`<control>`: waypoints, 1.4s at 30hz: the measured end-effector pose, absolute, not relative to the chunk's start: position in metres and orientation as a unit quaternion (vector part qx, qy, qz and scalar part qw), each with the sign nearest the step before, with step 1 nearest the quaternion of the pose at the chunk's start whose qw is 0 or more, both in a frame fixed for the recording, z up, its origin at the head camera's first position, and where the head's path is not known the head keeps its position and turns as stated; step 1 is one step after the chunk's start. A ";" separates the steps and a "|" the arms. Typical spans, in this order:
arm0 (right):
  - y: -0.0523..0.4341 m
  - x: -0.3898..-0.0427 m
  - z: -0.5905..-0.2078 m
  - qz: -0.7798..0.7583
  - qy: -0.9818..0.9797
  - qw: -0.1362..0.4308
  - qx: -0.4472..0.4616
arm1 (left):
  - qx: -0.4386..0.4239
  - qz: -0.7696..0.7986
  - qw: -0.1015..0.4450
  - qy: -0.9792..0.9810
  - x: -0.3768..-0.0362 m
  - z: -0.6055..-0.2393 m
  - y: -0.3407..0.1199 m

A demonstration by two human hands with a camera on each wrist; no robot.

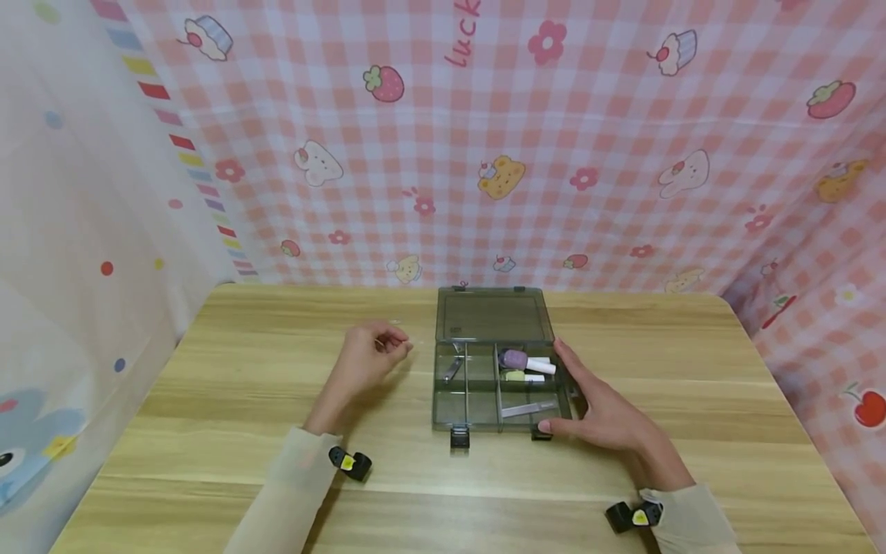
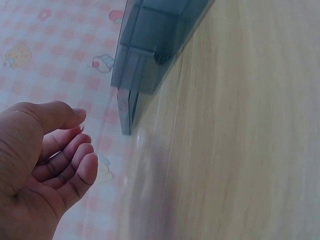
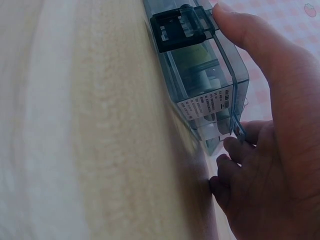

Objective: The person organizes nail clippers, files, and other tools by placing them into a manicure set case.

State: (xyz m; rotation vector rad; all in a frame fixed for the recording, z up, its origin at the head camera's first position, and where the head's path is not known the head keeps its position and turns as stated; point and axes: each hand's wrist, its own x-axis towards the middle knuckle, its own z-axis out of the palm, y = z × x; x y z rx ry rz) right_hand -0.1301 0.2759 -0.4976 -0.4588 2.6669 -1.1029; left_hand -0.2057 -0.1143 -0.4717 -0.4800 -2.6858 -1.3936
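Note:
A clear grey plastic compartment box (image 1: 483, 408) stands on the table with its lid (image 1: 493, 315) tipped back. My right hand (image 1: 602, 408) grips the box at its right end, thumb at the front latch and fingers at the back corner. Nail clippers (image 1: 453, 368) lie in the back left compartment. Purple (image 1: 514, 358) and yellow (image 1: 514, 376) nail polish bottles with white caps lie at the back right, a flat silvery bar (image 1: 529, 408) at the front right. My left hand (image 1: 374, 354), loosely curled with nothing visible in it, hovers left of the box.
Small clear pieces (image 1: 395, 322) lie on the wooden table (image 1: 277, 392) near my left hand; their kind is too small to tell. A patterned pink cloth (image 1: 443, 154) hangs behind the table. A barcode label (image 3: 205, 104) is on the box's side.

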 end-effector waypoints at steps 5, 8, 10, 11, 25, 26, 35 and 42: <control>0.276 -0.130 -0.499 -0.376 0.907 0.111 -0.152 | -0.175 -0.451 0.043 -0.874 -0.204 -0.470 -0.105; 0.275 -0.129 -0.501 -0.386 0.903 0.116 -0.151 | -0.182 -0.449 0.038 -0.874 -0.202 -0.471 -0.100; 0.274 -0.129 -0.502 -0.390 0.900 0.117 -0.153 | -0.185 -0.450 0.034 -0.873 -0.201 -0.471 -0.096; 0.274 -0.129 -0.502 -0.391 0.900 0.117 -0.153 | -0.187 -0.450 0.032 -0.873 -0.200 -0.471 -0.094; 0.277 -0.130 -0.498 -0.375 0.907 0.107 -0.158 | -0.235 -0.462 0.006 -0.855 -0.196 -0.458 -0.060; 0.277 -0.130 -0.498 -0.375 0.907 0.108 -0.158 | -0.238 -0.462 0.004 -0.855 -0.195 -0.457 -0.058; 0.277 -0.131 -0.499 -0.374 0.907 0.107 -0.158 | -0.263 -0.434 -0.001 -0.862 -0.194 -0.456 -0.041; 0.277 -0.131 -0.500 -0.376 0.907 0.108 -0.158 | -0.263 -0.438 -0.019 -0.860 -0.193 -0.459 -0.034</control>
